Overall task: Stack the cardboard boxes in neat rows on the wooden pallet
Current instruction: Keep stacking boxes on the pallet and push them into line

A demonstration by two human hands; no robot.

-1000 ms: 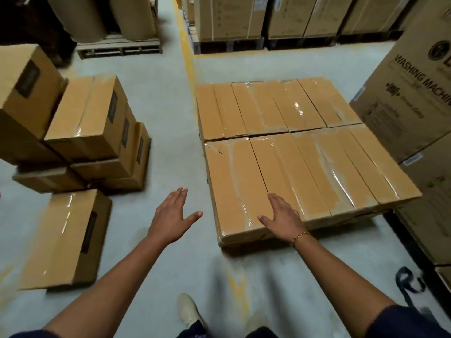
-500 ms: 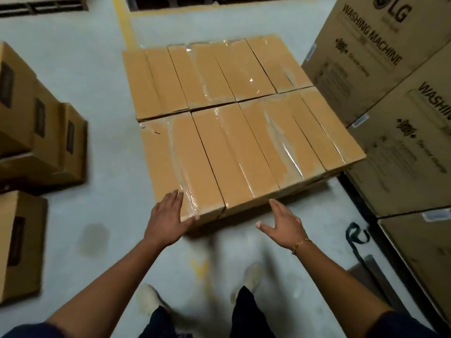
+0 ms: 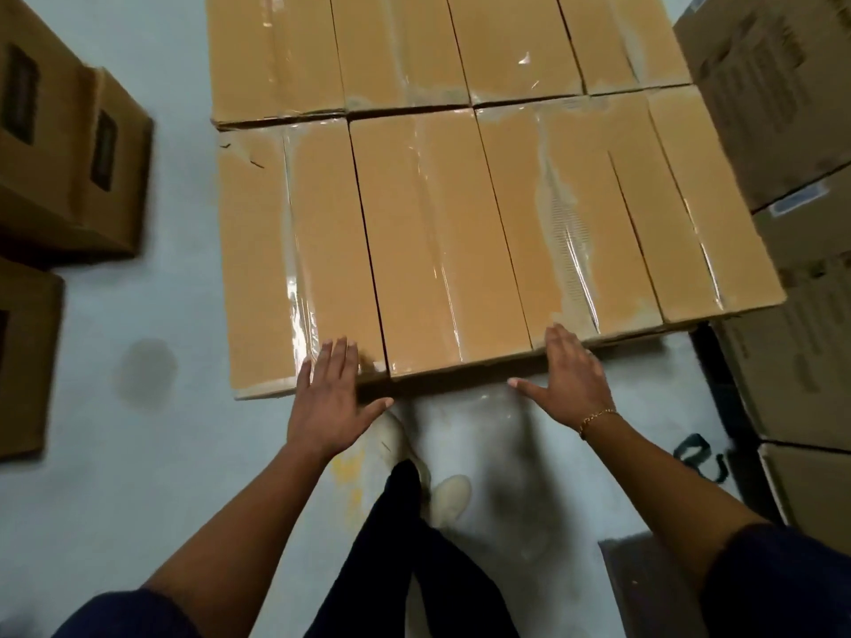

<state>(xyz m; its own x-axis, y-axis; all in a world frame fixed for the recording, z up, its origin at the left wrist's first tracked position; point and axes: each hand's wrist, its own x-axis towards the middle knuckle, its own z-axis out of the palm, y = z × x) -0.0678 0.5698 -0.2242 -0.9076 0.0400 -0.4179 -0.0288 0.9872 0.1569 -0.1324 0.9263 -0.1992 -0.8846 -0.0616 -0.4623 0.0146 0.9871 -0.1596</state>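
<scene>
Head view: We find the cardboard boxes set in two tight, taped rows. The wooden pallet beneath them is hidden. The left hand lies flat on the near left box, fingers straight. The right hand is spread at the near edge, gripping nothing. Loose boxes wait on the floor at left, so we judge stacking unfinished. Their dark labels and the print on the large cartons are unreadable.

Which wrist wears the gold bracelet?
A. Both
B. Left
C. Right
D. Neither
C: the bracelet sits on the wrist of the right hand; the wrist of the left hand is bare.
</scene>
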